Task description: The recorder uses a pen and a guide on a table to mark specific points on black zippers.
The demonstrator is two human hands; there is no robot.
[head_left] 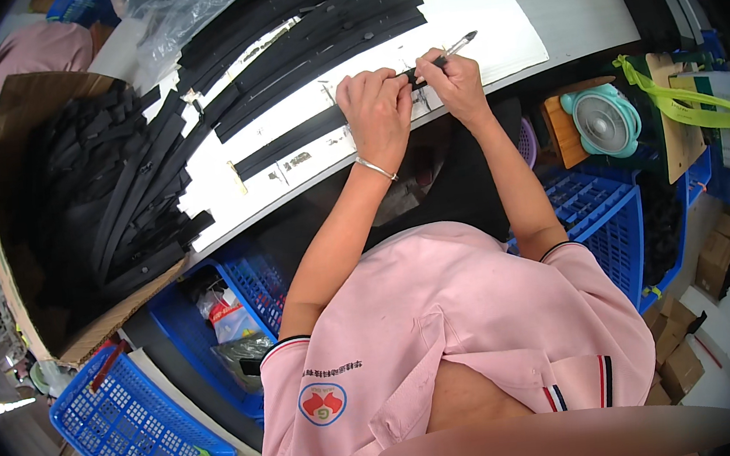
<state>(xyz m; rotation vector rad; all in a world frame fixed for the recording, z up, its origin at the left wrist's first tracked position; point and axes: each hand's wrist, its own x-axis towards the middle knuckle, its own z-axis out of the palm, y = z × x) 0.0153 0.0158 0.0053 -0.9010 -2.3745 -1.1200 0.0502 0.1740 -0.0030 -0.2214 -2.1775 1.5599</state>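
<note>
Near the front edge of the white work board (504, 25), my left hand (378, 112) is closed on a black fabric strip (287, 147), fingers bent and pressed down on it. Part of this strip runs out to the left of the hand. My right hand (456, 83) is beside it, its fingers wrapped round a small brush (460, 44) whose dark tip points up and to the right. Between the two hands a short black piece shows; fingers hide most of it. Several long black strips (322, 52) lie in rows farther back on the board.
A cardboard box (15, 112) heaped with black strips (105, 178) stands at the left. Clear plastic film (178, 17) lies at the back. Blue crates (138, 426) are below the table, more (596, 206) at right. A turquoise fan (605, 121) stands right of the table's front edge.
</note>
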